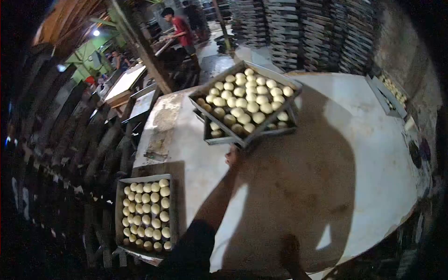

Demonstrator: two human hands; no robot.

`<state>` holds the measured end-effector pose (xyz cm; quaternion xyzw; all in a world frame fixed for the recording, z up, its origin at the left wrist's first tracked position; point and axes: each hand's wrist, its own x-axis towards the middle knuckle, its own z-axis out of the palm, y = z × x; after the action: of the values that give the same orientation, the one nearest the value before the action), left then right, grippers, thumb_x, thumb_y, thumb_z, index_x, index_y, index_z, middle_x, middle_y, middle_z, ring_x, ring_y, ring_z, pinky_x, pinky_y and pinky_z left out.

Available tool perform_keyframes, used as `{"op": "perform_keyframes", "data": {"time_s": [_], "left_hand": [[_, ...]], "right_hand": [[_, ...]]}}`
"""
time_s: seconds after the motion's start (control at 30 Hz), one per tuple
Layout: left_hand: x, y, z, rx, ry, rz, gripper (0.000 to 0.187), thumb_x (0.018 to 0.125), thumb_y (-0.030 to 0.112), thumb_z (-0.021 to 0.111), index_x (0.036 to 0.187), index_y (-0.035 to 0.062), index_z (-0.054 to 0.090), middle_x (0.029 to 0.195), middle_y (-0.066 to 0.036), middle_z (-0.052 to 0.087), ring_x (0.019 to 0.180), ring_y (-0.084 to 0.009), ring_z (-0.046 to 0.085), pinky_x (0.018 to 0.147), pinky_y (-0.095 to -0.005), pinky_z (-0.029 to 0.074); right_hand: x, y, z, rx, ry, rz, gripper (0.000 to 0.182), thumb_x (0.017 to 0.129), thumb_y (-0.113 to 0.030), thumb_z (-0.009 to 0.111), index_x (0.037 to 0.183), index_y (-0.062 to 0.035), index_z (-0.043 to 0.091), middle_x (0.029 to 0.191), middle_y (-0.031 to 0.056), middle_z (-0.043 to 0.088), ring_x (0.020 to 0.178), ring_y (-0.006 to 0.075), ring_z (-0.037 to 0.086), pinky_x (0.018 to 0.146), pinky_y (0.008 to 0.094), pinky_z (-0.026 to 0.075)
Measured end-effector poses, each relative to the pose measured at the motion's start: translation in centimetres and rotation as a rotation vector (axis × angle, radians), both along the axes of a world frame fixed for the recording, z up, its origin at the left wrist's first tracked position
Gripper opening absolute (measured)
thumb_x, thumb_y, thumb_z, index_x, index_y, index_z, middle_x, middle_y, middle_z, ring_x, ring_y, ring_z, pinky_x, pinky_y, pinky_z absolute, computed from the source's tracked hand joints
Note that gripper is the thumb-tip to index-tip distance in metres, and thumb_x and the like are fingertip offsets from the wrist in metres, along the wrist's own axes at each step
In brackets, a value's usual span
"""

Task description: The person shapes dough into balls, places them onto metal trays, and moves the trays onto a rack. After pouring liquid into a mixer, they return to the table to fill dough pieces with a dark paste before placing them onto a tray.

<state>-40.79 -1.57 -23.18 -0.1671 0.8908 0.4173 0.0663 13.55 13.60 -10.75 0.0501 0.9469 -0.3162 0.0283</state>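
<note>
A left hand (232, 156) sits at the near corner of a tray (272, 116) of dough balls (252, 107) stacked askew on a second tray (220, 140); whether it or the shadowed right hand (290, 251) grips cannot be discerned.

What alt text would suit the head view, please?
The left hand is at the near corner of an upper tray of dough balls, stacked askew on a lower tray on a table; another filled tray sits lower left.
</note>
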Motion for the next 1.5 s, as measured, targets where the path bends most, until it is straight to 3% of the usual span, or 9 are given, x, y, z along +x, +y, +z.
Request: {"op": "perform_keyframes", "data": {"time_s": [0.3,0.63,0.83,1.03,1.1,1.2,1.3,1.33,1.5], "left_hand": [[-6.9,-6.4,11.0,-0.49,0.119,-0.506,0.056,0.09,0.052,0.039,0.138,0.0241,0.039,0.137,-0.013,0.043,0.121,-0.0476,0.035,0.098,-0.0659,0.027],[19.4,-15.6,23.8,-0.837,0.554,-0.681,0.075,0.075,0.046,0.067,0.135,0.0101,0.039,0.128,-0.016,0.043,0.117,-0.0387,0.038,0.096,-0.0575,0.029],[37.1,-28.9,20.1,-0.915,0.334,-0.226,0.084,0.074,0.044,0.067,0.141,0.0104,0.029,0.132,-0.023,0.036,0.119,-0.0436,0.035,0.09,-0.0649,0.03],[43.3,-34.4,16.3,-0.786,0.359,-0.263,0.06,0.084,0.019,0.055,0.137,0.0057,0.034,0.123,-0.026,0.043,0.091,-0.046,0.057,0.077,-0.0545,0.048],[43.6,-32.8,19.5,-0.682,0.384,-0.213,0.055,0.083,0.017,0.054,0.135,0.0065,0.038,0.122,-0.026,0.044,0.092,-0.0468,0.056,0.076,-0.0531,0.049],[44.0,-34.6,18.0,-0.721,0.277,-0.111,0.044,0.084,0.017,0.053,0.128,0.0119,0.048,0.123,-0.023,0.044,0.088,-0.0447,0.058,0.071,-0.0494,0.053],[43.2,-34.2,19.1,-0.658,0.292,-0.068,0.038,0.085,0.018,0.054,0.122,0.0109,0.052,0.117,-0.021,0.048,0.087,-0.0438,0.059,0.068,-0.0482,0.053],[43.5,-33.5,20.5,-0.658,0.274,-0.034,0.039,0.083,0.018,0.058,0.121,0.0098,0.052,0.115,-0.021,0.048,0.091,-0.0428,0.058,0.07,-0.0478,0.052],[52.1,-34.2,22.4,-0.479,0.821,0.022,0.036,0.076,0.007,0.066,0.11,0.0017,0.054,0.101,-0.019,0.051,0.088,-0.0369,0.055,0.072,-0.0439,0.047]], "right_hand": [[-0.6,-1.3,-3.3,0.063,0.016,-0.08,0.051,0.086,-0.014,0.046,0.134,0.0014,0.038,0.134,0.0287,0.038,0.131,0.0459,0.027,0.112,0.0567,0.011],[-1.4,4.6,-3.7,0.208,-0.369,0.068,0.047,0.09,-0.023,0.045,0.126,0.0083,0.042,0.132,0.0358,0.036,0.127,0.0503,0.031,0.106,0.0659,0.012],[-10.7,3.4,-3.4,0.273,0.082,-0.379,0.058,0.094,-0.028,0.042,0.136,0.0101,0.028,0.14,0.0332,0.027,0.135,0.0505,0.017,0.108,0.0641,0.01],[-3.4,5.0,-8.9,0.443,0.623,0.401,0.048,0.093,-0.022,0.046,0.131,0.0054,0.035,0.138,0.0322,0.03,0.132,0.0484,0.024,0.111,0.0582,0.014],[-4.9,7.9,-3.2,0.418,0.015,0.277,0.045,0.094,-0.021,0.045,0.13,0.0047,0.035,0.137,0.032,0.03,0.13,0.0482,0.027,0.11,0.0585,0.014],[-8.0,13.3,-6.7,0.783,0.721,0.184,0.045,0.094,-0.022,0.045,0.13,0.0044,0.035,0.138,0.0311,0.029,0.128,0.0461,0.031,0.108,0.0595,0.017],[-15.6,15.0,-15.4,0.147,0.694,-0.206,0.045,0.095,-0.027,0.046,0.126,0.0051,0.039,0.13,0.0279,0.039,0.122,0.0432,0.036,0.108,0.0519,0.022],[-16.2,11.0,-14.2,0.655,0.538,-0.359,0.044,0.095,-0.028,0.046,0.124,0.0043,0.041,0.125,0.0269,0.043,0.119,0.0435,0.039,0.108,0.0499,0.023],[-6.3,3.4,-3.7,0.26,0.477,0.21,0.03,0.09,-0.027,0.056,0.105,-0.0008,0.056,0.096,0.0155,0.056,0.092,0.0313,0.053,0.087,0.0449,0.04]]}}
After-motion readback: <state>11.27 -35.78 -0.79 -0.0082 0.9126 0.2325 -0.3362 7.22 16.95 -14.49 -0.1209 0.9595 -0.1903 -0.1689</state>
